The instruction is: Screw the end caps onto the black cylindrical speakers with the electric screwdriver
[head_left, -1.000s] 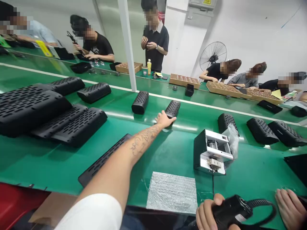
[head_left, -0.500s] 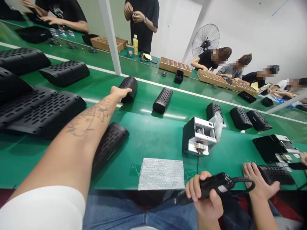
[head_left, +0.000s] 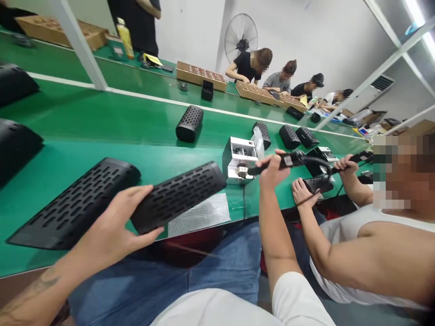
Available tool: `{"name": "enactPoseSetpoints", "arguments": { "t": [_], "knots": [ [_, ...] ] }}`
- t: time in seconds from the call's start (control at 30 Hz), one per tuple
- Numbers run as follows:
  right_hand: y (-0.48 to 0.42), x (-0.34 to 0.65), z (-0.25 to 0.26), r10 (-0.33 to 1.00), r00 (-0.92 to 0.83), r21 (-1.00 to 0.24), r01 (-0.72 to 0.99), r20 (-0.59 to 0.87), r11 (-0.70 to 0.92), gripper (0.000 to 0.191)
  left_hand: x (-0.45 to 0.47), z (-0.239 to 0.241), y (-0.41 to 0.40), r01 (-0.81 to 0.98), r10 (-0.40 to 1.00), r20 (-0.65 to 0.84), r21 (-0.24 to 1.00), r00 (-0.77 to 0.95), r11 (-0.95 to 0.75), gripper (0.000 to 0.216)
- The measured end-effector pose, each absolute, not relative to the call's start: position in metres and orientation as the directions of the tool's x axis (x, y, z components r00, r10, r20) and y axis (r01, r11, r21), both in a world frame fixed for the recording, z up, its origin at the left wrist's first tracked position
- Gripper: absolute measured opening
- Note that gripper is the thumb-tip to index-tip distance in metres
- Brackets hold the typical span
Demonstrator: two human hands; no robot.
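Note:
My left hand [head_left: 113,231] grips one end of a black perforated speaker shell [head_left: 178,194], holding it slanted above the front edge of the green belt [head_left: 102,122]. My right hand [head_left: 272,170] is closed round a black corded power screwdriver [head_left: 288,160], its tip pointing left at a small silver and black feeder box [head_left: 238,158]. A silvery foam pad [head_left: 200,213] lies under the lifted shell. A longer black grille [head_left: 76,203] rests on the belt beside my left hand.
More black shells [head_left: 189,123] lie along the belt. A co-worker in a white vest [head_left: 370,253] sits close on my right, hands on a shell [head_left: 317,183]. Other people work at brown trays [head_left: 200,73] across the line. A white post [head_left: 79,43] and a fan [head_left: 240,38] stand behind.
My left arm has drawn back from the far belt with a black shell now in its grip near me. My right hand has risen with the screwdriver toward the feeder box. My view swung right.

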State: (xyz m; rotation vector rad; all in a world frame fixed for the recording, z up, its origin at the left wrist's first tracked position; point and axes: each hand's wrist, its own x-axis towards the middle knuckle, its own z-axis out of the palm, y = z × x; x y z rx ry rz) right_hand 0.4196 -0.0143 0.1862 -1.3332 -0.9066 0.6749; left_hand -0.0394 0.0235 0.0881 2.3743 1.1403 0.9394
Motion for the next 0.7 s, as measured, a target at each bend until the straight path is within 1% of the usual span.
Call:
{"name": "enactPoseSetpoints", "arguments": {
  "t": [0.1, 0.17, 0.23, 0.33, 0.47, 0.53, 0.6, 0.7],
  "knots": [
    [0.024, 0.413, 0.172, 0.685, 0.62, -0.917, 0.159, 0.382, 0.367, 0.061, -0.021, 0.053, 0.005, 0.484, 0.754, 0.357, 0.599, 0.552, -0.638, 0.096],
    [0.043, 0.414, 0.161, 0.631, 0.635, -0.882, 0.192, 0.445, 0.43, 0.071, -0.015, 0.036, 0.007, 0.462, 0.741, 0.315, 0.621, 0.593, -0.633, 0.089],
    [0.054, 0.415, 0.151, 0.641, 0.623, -0.88, 0.184, 0.449, 0.438, 0.077, -0.013, 0.026, 0.014, 0.449, 0.735, 0.287, 0.638, 0.614, -0.625, 0.086],
    [0.056, 0.417, 0.138, 0.658, 0.586, -0.864, 0.16, 0.472, 0.478, 0.076, -0.015, 0.018, 0.02, 0.421, 0.738, 0.287, 0.671, 0.611, -0.61, 0.089],
    [0.047, 0.42, 0.134, 0.647, 0.562, -0.843, 0.194, 0.515, 0.502, 0.07, -0.011, 0.004, 0.013, 0.396, 0.785, 0.297, 0.733, 0.544, -0.552, 0.118],
    [0.039, 0.419, 0.138, 0.644, 0.552, -0.834, 0.199, 0.529, 0.514, 0.067, -0.007, -0.003, 0.006, 0.382, 0.81, 0.282, 0.77, 0.514, -0.51, 0.127],
    [0.025, 0.413, 0.145, 0.63, 0.559, -0.82, 0.177, 0.539, 0.545, 0.063, -0.003, -0.009, 0.002, 0.367, 0.827, 0.266, 0.799, 0.495, -0.477, 0.126],
    [-0.008, 0.397, 0.159, 0.617, 0.56, -0.784, 0.097, 0.553, 0.613, 0.061, 0.0, -0.012, -0.001, 0.357, 0.845, 0.241, 0.826, 0.478, -0.437, 0.125]
  ]
}}
